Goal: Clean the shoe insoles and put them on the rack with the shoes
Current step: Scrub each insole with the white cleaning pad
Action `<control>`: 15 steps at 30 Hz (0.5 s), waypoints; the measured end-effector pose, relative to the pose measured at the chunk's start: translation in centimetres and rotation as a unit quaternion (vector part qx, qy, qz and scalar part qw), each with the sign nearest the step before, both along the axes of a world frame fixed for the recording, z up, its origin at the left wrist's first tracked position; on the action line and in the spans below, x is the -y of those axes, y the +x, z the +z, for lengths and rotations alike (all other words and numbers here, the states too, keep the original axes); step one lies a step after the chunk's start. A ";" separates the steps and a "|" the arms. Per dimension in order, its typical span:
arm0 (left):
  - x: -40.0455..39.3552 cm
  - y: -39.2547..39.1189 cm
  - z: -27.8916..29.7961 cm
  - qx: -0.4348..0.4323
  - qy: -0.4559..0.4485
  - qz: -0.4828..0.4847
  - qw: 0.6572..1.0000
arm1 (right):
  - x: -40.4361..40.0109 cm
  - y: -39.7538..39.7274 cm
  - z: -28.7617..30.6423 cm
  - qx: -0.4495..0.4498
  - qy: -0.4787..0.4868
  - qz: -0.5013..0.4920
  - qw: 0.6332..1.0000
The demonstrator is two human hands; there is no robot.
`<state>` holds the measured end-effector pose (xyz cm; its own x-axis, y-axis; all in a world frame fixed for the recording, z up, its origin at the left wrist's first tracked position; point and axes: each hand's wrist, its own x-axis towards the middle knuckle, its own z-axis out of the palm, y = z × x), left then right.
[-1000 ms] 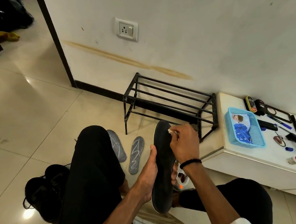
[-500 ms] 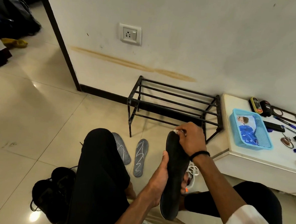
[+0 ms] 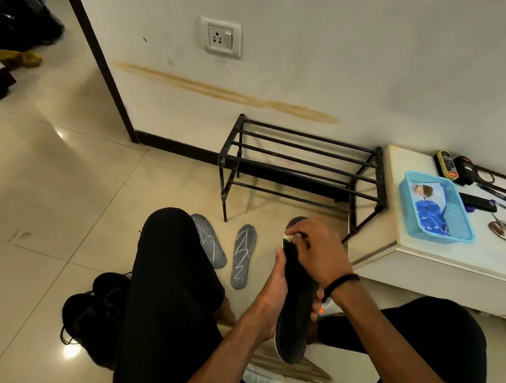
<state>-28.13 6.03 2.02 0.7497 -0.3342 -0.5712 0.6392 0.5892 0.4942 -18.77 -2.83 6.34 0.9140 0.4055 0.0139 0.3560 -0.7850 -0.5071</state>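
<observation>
Insole [image 3: 295, 306] stands upright between my knees, gripped along its edge by my left hand [image 3: 272, 299]. My right hand [image 3: 319, 254] pinches a small white wipe [image 3: 288, 238] against its toe. Two grey insoles [image 3: 243, 256] lie on the floor near the rack [image 3: 300, 167]; black shoes [image 3: 96, 315] sit left.

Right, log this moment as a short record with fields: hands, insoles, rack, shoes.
left hand: grips the side of the dark insole, held upright
right hand: pinches a small white wipe against the insole's upper end
grey insoles: two, flat on the floor beside the left knee
rack: black, against the wall, nothing on its bars
black shoes: on the floor, left of the legs
blue basket: on the white table
</observation>
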 end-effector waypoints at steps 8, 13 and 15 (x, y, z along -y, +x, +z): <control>-0.7 0.2 -0.1 -0.042 -0.007 0.147 0.988 | 0.8 -8.2 -0.1 -0.011 0.066 -0.010 0.998; -0.4 0.8 0.7 -0.048 -0.102 0.161 0.981 | 2.5 -12.1 0.0 -0.025 0.103 0.006 0.994; -0.5 0.8 0.6 -0.061 -0.126 0.174 0.975 | 3.3 -13.4 -0.2 -0.040 0.120 0.008 0.992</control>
<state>-27.28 6.51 2.60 0.7746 -0.2118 -0.5960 0.4230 0.8739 0.2393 -32.20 -6.16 6.12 0.9097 0.4134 0.0395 0.3184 -0.6333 -0.7053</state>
